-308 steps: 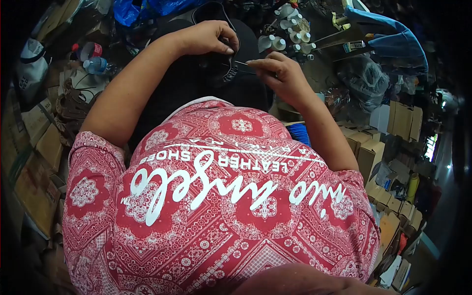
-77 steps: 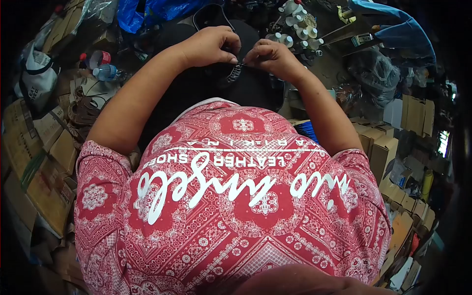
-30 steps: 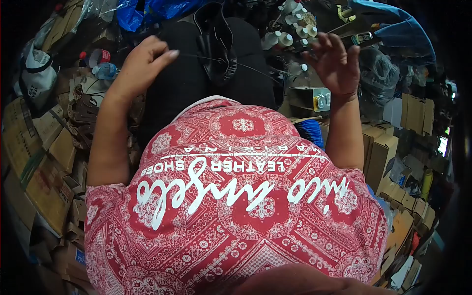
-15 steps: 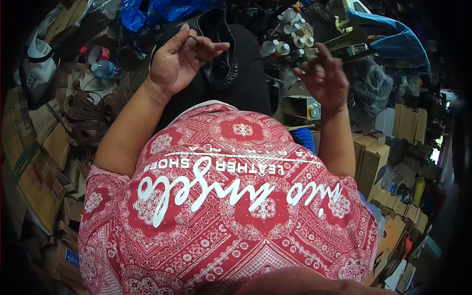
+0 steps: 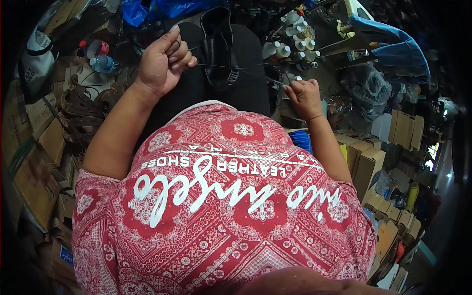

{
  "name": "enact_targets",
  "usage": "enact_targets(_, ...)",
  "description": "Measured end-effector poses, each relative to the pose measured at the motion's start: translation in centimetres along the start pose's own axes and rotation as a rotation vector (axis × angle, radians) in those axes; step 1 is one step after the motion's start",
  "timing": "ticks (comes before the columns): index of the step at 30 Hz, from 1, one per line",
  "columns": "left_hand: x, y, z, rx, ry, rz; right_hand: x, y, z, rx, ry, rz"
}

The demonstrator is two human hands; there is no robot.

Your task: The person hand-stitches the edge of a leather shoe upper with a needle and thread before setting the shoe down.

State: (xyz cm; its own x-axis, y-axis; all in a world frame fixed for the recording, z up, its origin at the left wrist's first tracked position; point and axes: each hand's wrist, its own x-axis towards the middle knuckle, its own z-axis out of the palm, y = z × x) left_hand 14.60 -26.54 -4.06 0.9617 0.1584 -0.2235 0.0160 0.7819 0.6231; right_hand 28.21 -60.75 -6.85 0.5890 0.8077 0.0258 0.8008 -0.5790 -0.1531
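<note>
A black leather shoe [image 5: 212, 46], with stitching along its near edge, rests on my dark-trousered lap. To its left, my left hand [image 5: 164, 61] is closed with a thin dark thread [image 5: 216, 65] running from its fingers across to the shoe. On the shoe's right, my right hand [image 5: 305, 97] is closed in a pinch; a thin strand leads from its fingertips back toward the shoe. Neither hand touches the shoe. Whether a needle is in either hand is too small to make out.
Several white-capped bottles [image 5: 283, 50] stand beyond my right hand. A plastic bag [image 5: 371, 88] and cardboard boxes [image 5: 368, 164] are on the right. Brown leather pieces [image 5: 83, 115], a plastic bottle [image 5: 102, 63] and a white bag [image 5: 37, 64] are on the left.
Both hands have closed from looser, spread fingers. My left hand has shifted slightly left, and my right hand has come down toward my body. The thread now shows stretched out from the shoe.
</note>
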Motion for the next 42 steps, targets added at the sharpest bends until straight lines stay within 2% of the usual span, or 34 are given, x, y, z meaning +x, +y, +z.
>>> enact_targets(3,0.1,0.2,-1.2,0.017,-0.005,-0.033,-0.5,0.8,-0.4,-0.015,0.053,-0.015)
enact_targets(5,0.2,0.5,-2.7,0.014,0.004,-0.056,-0.9,1.2,-0.1,-0.043,-0.002,0.020)
enact_targets(7,0.7,0.9,-3.1,-0.016,-0.147,-0.117,-0.7,1.1,1.0,0.017,0.009,0.037)
enact_targets(8,0.6,1.4,-3.5,0.157,-0.076,-0.094,-0.6,1.5,1.2,0.111,-0.093,0.102)
enact_targets(9,0.3,2.4,-2.8,0.331,-0.003,-0.071,-1.0,1.4,1.0,0.112,-0.098,0.103)
enact_targets(10,0.6,4.1,-4.1,0.521,-0.040,-0.058,-1.4,1.5,0.8,0.584,-0.101,0.302)
enact_targets(11,0.4,5.4,-5.0,0.761,0.192,-0.030,-1.8,1.8,0.6,1.058,-0.097,0.497)
enact_targets(12,0.4,6.8,-6.9,0.985,0.243,0.034,-2.2,3.7,1.4,1.348,-0.158,0.843)
enact_targets(13,0.4,7.7,-7.8,1.207,0.295,0.099,-2.9,3.9,1.2,1.717,-0.046,0.744)
enact_targets(14,0.2,6.8,-8.6,1.273,0.146,0.361,-3.1,4.0,1.3,1.652,0.033,0.858)
enact_targets(15,-0.2,5.6,-6.4,1.453,0.157,0.516,-2.9,3.8,1.2,1.581,0.109,0.966)
enact_targets(16,-1.0,3.6,-4.0,1.473,0.132,0.431,-2.9,3.5,1.5,1.405,0.098,0.970)
enact_targets(18,-1.8,0.1,-0.3,1.656,-0.209,0.386,-2.6,2.3,1.4,1.085,0.006,0.925)
enact_targets(19,-2.2,-1.2,1.3,1.768,-0.316,0.348,-3.2,4.0,4.0,0.998,-0.024,0.720)
enact_targets(20,-2.0,-2.9,1.7,1.823,-0.373,0.402,-3.1,3.5,3.7,0.948,-0.121,0.650)
enact_targets(21,-1.8,-3.8,2.5,1.904,-0.399,0.317,-3.3,2.4,3.5,0.895,-0.215,0.567)
enact_targets(23,-0.9,-3.8,1.1,1.856,-0.530,0.406,-3.5,0.8,4.8,0.801,-0.331,0.497)
enact_targets(25,-0.5,-3.4,0.8,1.691,-0.301,0.643,-4.6,0.1,5.4,0.858,-0.371,0.516)
enact_targets(27,0.2,0.4,1.2,1.530,-0.107,0.896,-5.8,0.4,6.5,0.865,-0.401,0.565)
enact_targets(29,-0.9,5.6,1.5,1.287,0.075,0.676,-6.7,0.6,7.1,0.897,-0.425,0.644)
enact_targets(31,-0.3,11.5,-1.1,0.997,-0.049,1.087,-7.1,1.8,8.3,0.958,-0.467,0.673)
enact_targets(32,-2.2,13.2,-2.2,1.009,-0.023,1.083,-7.1,2.3,8.6,0.954,-0.457,0.653)
enact_targets(34,-9.6,16.7,2.5,0.639,0.036,0.818,-6.3,3.2,8.9,0.908,-0.478,0.592)
enact_targets(35,-11.1,17.0,5.3,0.539,0.410,0.730,-5.6,3.2,9.0,0.910,-0.488,0.575)
enact_targets(36,-12.5,18.1,2.2,0.627,0.043,0.746,-5.0,3.1,9.1,0.912,-0.503,0.618)
enact_targets(37,-12.7,18.7,0.7,0.632,0.060,0.750,-4.4,3.0,8.9,0.912,-0.520,0.661)
enact_targets(39,-13.5,19.1,-1.1,0.750,0.316,0.811,-3.4,2.3,8.6,0.842,-0.491,0.589)
enact_targets(40,-13.8,18.6,-1.7,0.683,0.235,0.761,-3.0,2.8,8.7,0.883,-0.463,0.532)
enact_targets(42,-16.4,19.1,-2.1,0.879,0.235,0.678,-2.0,3.9,8.9,0.930,-0.426,0.461)
